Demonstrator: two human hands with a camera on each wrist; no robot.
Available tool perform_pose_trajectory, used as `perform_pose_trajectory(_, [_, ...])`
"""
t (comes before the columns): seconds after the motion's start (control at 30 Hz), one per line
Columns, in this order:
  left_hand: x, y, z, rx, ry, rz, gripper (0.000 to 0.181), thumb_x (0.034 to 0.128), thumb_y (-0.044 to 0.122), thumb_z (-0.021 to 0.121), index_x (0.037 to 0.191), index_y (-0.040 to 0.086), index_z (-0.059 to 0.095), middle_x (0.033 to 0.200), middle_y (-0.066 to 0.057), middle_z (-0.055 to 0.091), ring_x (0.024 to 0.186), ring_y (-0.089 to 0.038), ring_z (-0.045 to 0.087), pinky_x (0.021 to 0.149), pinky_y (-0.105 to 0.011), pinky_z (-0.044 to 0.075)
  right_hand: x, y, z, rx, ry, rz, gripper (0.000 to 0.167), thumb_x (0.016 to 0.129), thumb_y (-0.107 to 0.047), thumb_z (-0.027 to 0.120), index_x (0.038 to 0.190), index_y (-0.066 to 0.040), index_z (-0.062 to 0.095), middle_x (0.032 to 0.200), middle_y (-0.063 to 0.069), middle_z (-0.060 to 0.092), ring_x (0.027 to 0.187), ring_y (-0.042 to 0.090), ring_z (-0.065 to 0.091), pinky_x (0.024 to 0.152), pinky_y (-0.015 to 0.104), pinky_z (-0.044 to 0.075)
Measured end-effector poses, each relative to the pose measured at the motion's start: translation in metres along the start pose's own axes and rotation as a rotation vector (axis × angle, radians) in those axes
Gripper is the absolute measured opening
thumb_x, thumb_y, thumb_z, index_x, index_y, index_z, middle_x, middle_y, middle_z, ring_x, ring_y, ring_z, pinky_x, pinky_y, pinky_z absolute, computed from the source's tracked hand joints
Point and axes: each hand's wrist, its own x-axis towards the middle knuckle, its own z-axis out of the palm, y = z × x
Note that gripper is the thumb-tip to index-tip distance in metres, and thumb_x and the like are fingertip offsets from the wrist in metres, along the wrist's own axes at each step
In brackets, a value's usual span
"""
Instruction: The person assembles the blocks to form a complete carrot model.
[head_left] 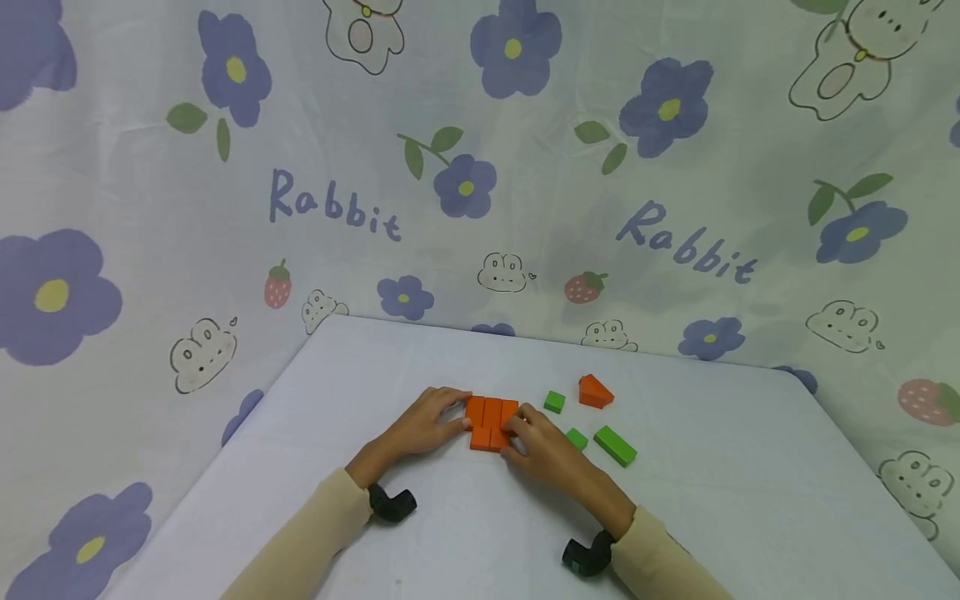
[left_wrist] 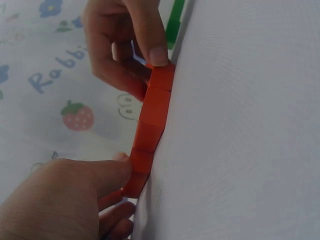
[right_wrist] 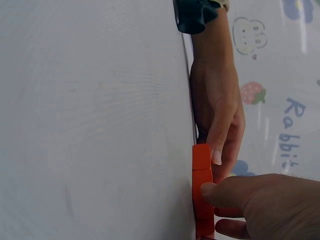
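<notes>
Orange rectangular blocks (head_left: 492, 412) lie flat side by side on the white table, three in a back row and two in a front row against them. My left hand (head_left: 431, 421) pinches the left end of the back row, fingers at the far corner and thumb at the near one. At the right side, my right hand (head_left: 546, 446) grips the group's right-hand blocks, its thumb on the near face. In the left wrist view the orange row (left_wrist: 152, 112) runs between both hands. My right thumb presses an orange block (right_wrist: 201, 187) in the right wrist view.
Right of the group lie a small green cube (head_left: 555, 402), an orange triangular block (head_left: 595, 392) and a long green block (head_left: 615, 446). Another green block (head_left: 577, 438) is partly behind my right hand. A patterned cloth (head_left: 525, 225) hangs behind the table (head_left: 712, 467).
</notes>
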Motion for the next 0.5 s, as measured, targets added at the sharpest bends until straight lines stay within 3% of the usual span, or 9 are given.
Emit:
perform_pose_trajectory(0.33, [-0.001, -0.001, -0.001, -0.005, 0.007, -0.007, 0.054, 0.0970, 0.041, 0.064, 0.144, 0.016, 0.054, 0.145, -0.003, 0.055, 0.136, -0.026, 0.045, 0.114, -0.052, 0.038, 0.002, 0.001, -0.003, -0.012, -0.046, -0.002, 0.029, 0.089, -0.025, 0.077, 0.113, -0.010, 0.070, 0.103, 0.000, 0.057, 0.091, 0.009, 0.055, 0.083, 0.023, 0.056])
perform_pose_trajectory(0.5, [0.000, 0.000, 0.000, -0.006, -0.003, -0.012, 0.053, 0.0971, 0.039, 0.064, 0.144, 0.017, 0.053, 0.146, -0.003, 0.054, 0.137, -0.026, 0.044, 0.115, -0.052, 0.037, 0.002, 0.006, -0.021, 0.044, -0.051, 0.000, 0.027, 0.090, -0.024, 0.076, 0.112, -0.009, 0.070, 0.105, 0.004, 0.059, 0.094, 0.015, 0.060, 0.084, 0.027, 0.058])
